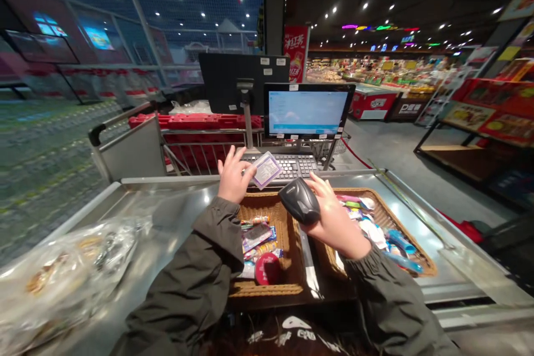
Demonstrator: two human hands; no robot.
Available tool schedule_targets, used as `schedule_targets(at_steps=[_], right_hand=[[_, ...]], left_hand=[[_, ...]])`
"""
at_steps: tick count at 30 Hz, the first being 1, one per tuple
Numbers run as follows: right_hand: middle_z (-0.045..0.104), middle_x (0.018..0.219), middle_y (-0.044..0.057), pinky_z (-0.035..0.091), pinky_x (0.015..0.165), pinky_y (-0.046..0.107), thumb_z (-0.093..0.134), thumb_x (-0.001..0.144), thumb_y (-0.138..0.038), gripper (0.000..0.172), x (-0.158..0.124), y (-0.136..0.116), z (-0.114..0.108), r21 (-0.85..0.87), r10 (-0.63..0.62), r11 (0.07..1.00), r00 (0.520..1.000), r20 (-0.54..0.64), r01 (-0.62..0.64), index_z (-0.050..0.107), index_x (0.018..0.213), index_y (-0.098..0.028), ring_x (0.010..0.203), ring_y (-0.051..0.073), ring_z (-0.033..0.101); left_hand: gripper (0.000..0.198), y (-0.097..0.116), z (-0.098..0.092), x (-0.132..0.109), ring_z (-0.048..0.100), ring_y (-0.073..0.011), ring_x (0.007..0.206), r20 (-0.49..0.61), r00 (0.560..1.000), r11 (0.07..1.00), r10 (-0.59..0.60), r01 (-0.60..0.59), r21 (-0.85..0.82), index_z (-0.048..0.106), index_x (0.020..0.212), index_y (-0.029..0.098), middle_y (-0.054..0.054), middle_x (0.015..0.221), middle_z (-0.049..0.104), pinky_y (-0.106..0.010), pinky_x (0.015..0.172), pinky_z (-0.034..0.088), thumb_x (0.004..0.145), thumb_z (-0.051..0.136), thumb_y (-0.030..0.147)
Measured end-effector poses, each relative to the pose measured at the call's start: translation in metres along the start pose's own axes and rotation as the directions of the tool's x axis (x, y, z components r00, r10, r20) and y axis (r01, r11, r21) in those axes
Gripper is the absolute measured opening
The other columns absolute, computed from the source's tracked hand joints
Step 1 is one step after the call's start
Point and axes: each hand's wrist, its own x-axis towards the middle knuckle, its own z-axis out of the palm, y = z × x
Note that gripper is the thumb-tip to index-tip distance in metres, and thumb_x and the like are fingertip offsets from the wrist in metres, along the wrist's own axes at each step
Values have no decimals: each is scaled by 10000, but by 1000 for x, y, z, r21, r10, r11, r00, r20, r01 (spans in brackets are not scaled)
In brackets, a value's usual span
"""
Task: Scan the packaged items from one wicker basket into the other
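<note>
Table edges: the steel table (167, 206) has a raised rim along its left side and far side; its right edge slants down past the right basket.
Room, left: a strip of shiny steel runs between the clear plastic bag (75, 267) and the left sleeve (183, 272).
Room, right: steel surface extends from the right basket to the table's right edge.
Room, far side: keyboard (298, 166) sits just beyond the baskets, below the lit screen (308, 111); both hands are above the near side of it.
Left basket: wicker basket (267, 290), holding small wrapped packets and a round red item (267, 268) near its front rim; left part covered by the sleeve.
Right basket: wicker basket (423, 258), holding mixed packets and blue items (400, 240); partly behind the right hand.
Between baskets: white strip (309, 267).
Left hand: hand (236, 177) raised, fingers extended, thumb at the left edge of the flat case (267, 170); rest of grip hidden.
Flat case: clear, purple-edged, tilted, held above the left basket's far rim.
Right hand: hand (336, 222) closed around the black scanner (299, 201).
Scanner: head points up-left, near the case, apart from it.
</note>
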Motion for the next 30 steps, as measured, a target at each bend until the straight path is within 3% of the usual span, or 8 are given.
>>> schedule_targets(at_steps=[9, 21, 30], right_hand=[[573, 1315, 145, 219, 1136, 660, 641, 669, -206, 542, 9, -9, 23, 46, -12, 999, 999, 33, 11, 593, 1209, -201, 1407, 401, 337], [542, 1359, 137, 228, 1110, 691, 627, 670, -189, 552, 11, -16, 24, 40, 1, 999, 999, 35, -2, 599, 1220, -212, 1420, 423, 296], [549, 1347, 143, 226, 1113, 699, 634, 673, -182, 502, 6, -12, 25, 43, 27, 999, 999, 21, -28, 624, 1174, -215, 1416, 411, 312]], left_hand=[[230, -28, -7, -3, 237, -299, 1468, -23, 1000, 1000, -13, 13, -19, 634, 781, 220, -35, 1494, 458, -673, 1131, 146, 898, 482, 347], [225, -39, -15, -8, 240, -284, 1469, -24, 999, 999, -40, 40, -26, 628, 779, 220, -39, 1486, 468, -680, 1129, 141, 896, 481, 343], [222, -42, -7, -16, 244, -282, 1467, 10, 999, 998, -53, 53, -23, 633, 782, 224, -41, 1477, 479, -674, 1137, 126, 896, 485, 345]])
